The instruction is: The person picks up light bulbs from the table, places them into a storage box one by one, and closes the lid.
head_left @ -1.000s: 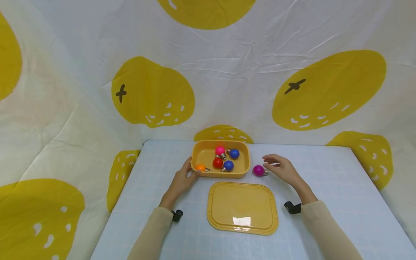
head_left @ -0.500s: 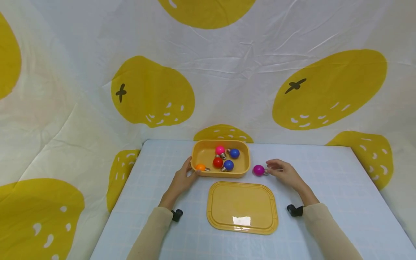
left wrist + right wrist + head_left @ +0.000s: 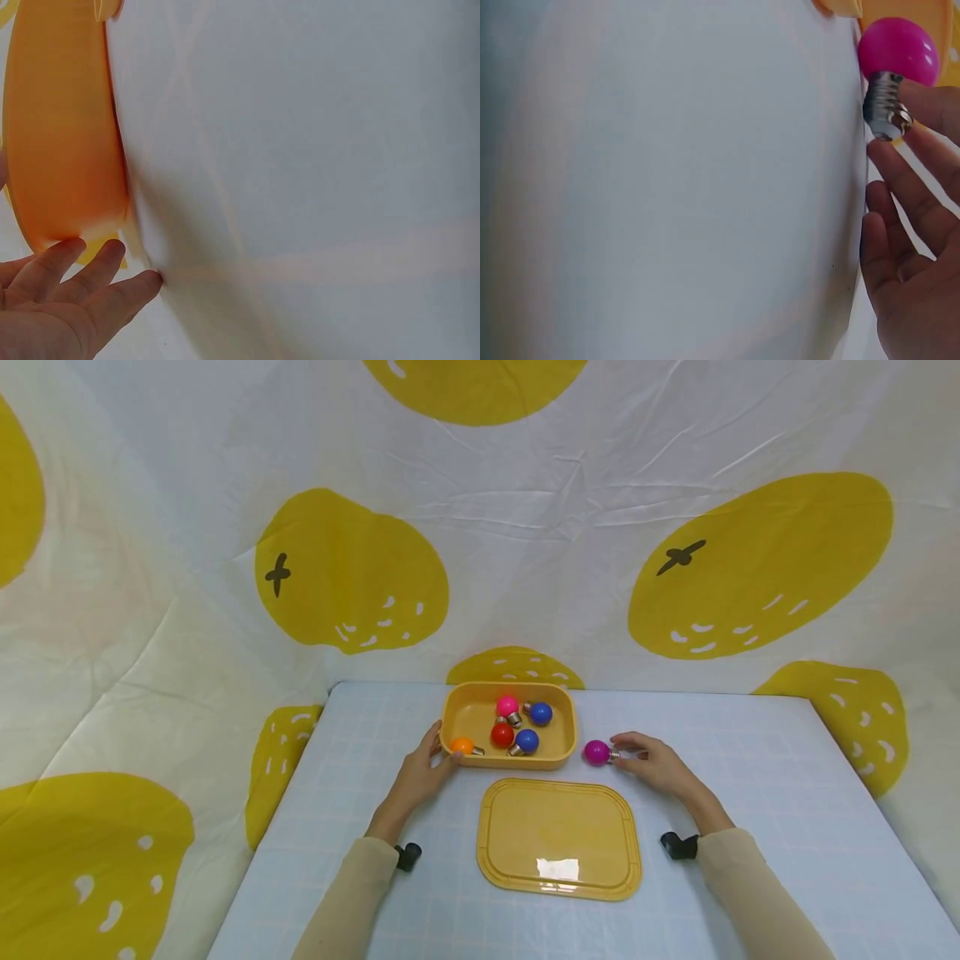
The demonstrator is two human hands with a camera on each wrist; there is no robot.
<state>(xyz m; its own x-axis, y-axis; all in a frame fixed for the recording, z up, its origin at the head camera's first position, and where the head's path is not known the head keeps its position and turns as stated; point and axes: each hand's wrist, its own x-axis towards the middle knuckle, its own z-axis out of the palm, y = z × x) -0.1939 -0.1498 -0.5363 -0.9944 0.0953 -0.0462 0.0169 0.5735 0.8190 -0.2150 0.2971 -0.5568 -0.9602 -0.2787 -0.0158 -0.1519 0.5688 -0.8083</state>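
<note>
White fabric backdrop [image 3: 536, 560] printed with big yellow fruit shapes fills the upper frame and left side; pale blue worktop [image 3: 757, 802] with a faint check spans the lower part.

Yellow box [image 3: 471, 714] sits center, at the worktop's far edge. Inside it: pink bulb [image 3: 507, 705] toward the back, blue bulb [image 3: 541, 713] right of that, red bulb [image 3: 502, 735] mid-box, second blue bulb [image 3: 527, 741] near the front wall, orange bulb [image 3: 462, 746] at the front left corner. All have metal screw bases.

Purple bulb [image 3: 596, 752] lies on the worktop just right of the box, base pointing right. Person's right grip [image 3: 660, 766], right of center, pinches that base; right wrist view, upper right, has digits at the metal, other fingers spread lower down.

Left grip [image 3: 418, 775], left of center, holds the box's front left corner, thumb on the front wall, fingers along the left end; left wrist view, lower left, shows those fingers fairly straight against it.

Yellow lid [image 3: 558, 835] lies flat below the box, lower center, bright glare near its front edge. Beige sleeves [image 3: 347, 893] enter from both bottom corners, black wrist device [image 3: 679, 845] beside each cuff.
</note>
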